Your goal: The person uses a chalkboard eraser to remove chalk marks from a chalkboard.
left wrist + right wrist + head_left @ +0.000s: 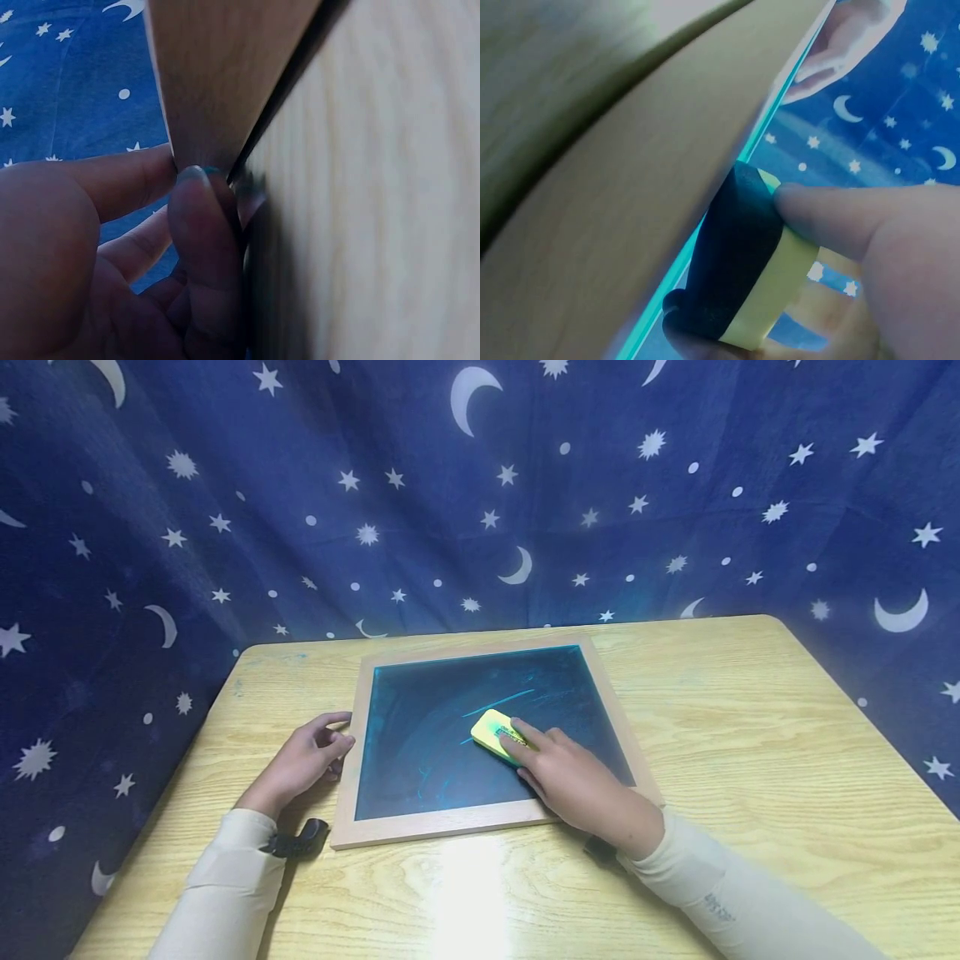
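Head view: yellow eraser [491, 725] sits on the chalkboard [420, 718], slightly right of its middle, set at a slant. Right hand [577, 781] grips it, fingers lying over the top and side. Left hand [303, 764] is at the left side of the wooden frame [435, 821], fingers loosely bent; no pinch can be told.

Left wrist view adds fingertips right up against the frame's outer side, low by the table [750, 735]; head view leaves that contact vague. It also shows a dark narrow gap between frame and tabletop. Eraser out of this view.

Right wrist view adds the eraser's dark pad [735, 240] under the yellow body, with digits pinching it from both ends; head view shows only the yellow top with dark print. Where the pad meets the board is partly hidden behind the frame edge. Left hand appears past the far frame edge.

Eraser look: rounded corners, yellow with a greenish-blue tint on top. Board: dark, hazy with smears, blue chalk lines [510, 700] above the eraser, fainter squiggles [431, 787] lower left. Starry backdrop [420, 460] behind the table.
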Action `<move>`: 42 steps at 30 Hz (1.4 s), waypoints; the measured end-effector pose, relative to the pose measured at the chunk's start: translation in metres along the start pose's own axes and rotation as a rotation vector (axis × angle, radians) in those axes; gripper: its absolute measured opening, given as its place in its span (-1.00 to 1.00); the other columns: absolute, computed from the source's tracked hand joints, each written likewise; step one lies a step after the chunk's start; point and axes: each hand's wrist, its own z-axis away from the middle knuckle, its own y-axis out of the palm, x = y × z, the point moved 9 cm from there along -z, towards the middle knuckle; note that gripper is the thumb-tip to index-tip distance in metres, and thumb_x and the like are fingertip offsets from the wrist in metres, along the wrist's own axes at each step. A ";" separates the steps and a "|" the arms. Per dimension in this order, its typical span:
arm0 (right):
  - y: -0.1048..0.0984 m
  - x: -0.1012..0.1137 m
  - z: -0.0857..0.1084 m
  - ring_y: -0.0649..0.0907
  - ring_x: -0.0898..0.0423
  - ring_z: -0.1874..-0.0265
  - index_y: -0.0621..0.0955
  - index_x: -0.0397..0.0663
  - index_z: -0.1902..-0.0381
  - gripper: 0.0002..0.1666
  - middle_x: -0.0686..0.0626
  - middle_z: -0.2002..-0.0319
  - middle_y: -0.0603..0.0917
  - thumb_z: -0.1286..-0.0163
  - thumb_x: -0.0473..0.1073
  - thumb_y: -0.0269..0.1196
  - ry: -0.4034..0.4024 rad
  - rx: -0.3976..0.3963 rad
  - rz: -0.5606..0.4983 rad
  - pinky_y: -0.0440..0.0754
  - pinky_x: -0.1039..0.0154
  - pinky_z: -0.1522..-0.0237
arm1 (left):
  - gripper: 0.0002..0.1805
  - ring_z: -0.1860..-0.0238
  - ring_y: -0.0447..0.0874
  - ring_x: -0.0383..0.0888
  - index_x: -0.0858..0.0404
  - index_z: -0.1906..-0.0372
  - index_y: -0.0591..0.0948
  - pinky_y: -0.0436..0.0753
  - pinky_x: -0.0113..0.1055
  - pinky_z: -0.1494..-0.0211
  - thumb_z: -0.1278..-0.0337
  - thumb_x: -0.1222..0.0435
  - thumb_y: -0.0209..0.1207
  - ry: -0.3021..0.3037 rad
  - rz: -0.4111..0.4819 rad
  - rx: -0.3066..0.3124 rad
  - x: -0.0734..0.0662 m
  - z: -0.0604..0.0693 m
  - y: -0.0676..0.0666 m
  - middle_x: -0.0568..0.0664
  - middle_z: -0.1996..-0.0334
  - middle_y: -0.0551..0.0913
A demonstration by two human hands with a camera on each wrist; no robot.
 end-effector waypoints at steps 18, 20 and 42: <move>0.008 0.050 0.011 0.52 0.11 0.21 0.46 0.14 -0.42 -0.44 -0.06 -0.47 0.38 -0.49 -0.07 0.22 -0.162 0.054 -0.030 0.60 0.28 0.31 | -0.38 0.36 0.62 -0.09 0.30 -0.51 0.23 0.69 -0.28 0.31 -0.49 0.19 0.08 0.001 -0.007 -0.004 0.000 0.000 0.000 0.18 0.15 0.56; 0.008 0.051 0.010 0.52 0.11 0.20 0.46 0.13 -0.42 -0.44 -0.07 -0.47 0.38 -0.50 -0.07 0.21 -0.168 0.057 -0.032 0.60 0.28 0.31 | -0.38 0.36 0.62 -0.09 0.30 -0.51 0.23 0.68 -0.28 0.31 -0.49 0.19 0.07 0.002 -0.008 -0.003 -0.001 0.000 0.000 0.18 0.15 0.56; 0.006 0.023 -0.006 0.62 -0.19 -0.07 0.46 0.07 -0.42 -0.45 -0.15 -0.46 0.38 -0.51 -0.14 0.19 0.010 0.044 -0.044 0.72 -0.03 0.19 | -0.40 0.38 0.60 -0.09 0.32 -0.49 0.25 0.69 -0.28 0.32 -0.49 0.21 0.07 0.004 -0.007 -0.011 -0.001 0.000 -0.001 0.19 0.15 0.57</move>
